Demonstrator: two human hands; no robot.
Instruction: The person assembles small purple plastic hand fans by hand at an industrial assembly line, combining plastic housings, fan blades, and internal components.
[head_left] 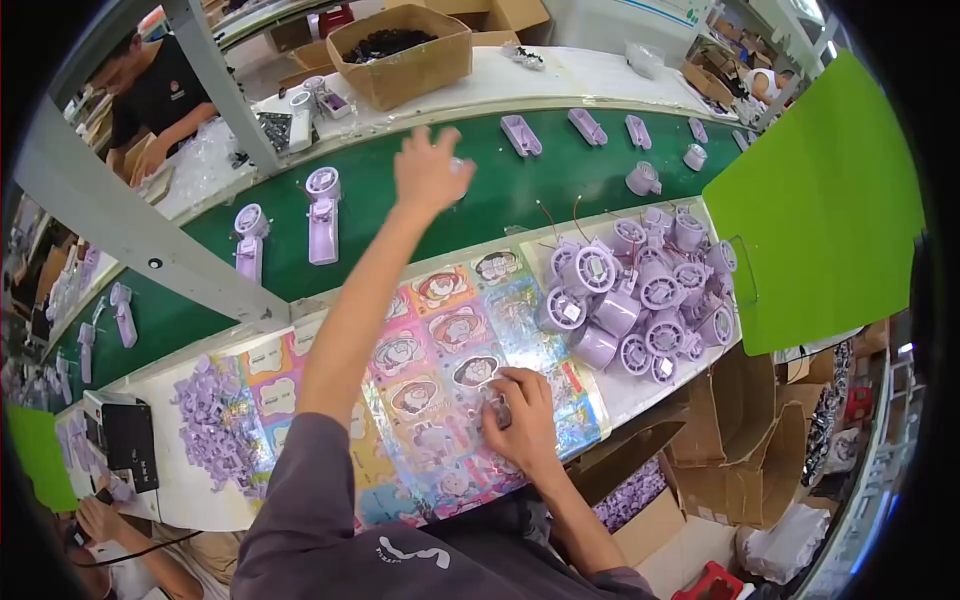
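My left hand (430, 175) is stretched out over the green conveyor belt (390, 185), its fingers apart. A pale lilac part (459, 166) shows partly beside and beneath its fingers; most of it is hidden. My right hand (524, 422) rests low over the colourful patterned sheet (455, 330) on the bench, fingers curled round something small and greyish that I cannot make out. To the right of it lies a heap of round lilac fan housings (610, 300), some with thin wires sticking up.
Lilac handle shells (520, 135) and fan assemblies (323, 215) sit on the belt. Small lilac pieces (212, 420) are piled at left, near a black box (125, 440). A grey post (150, 190) and a green panel (820, 210) flank the bench. Other people work at left.
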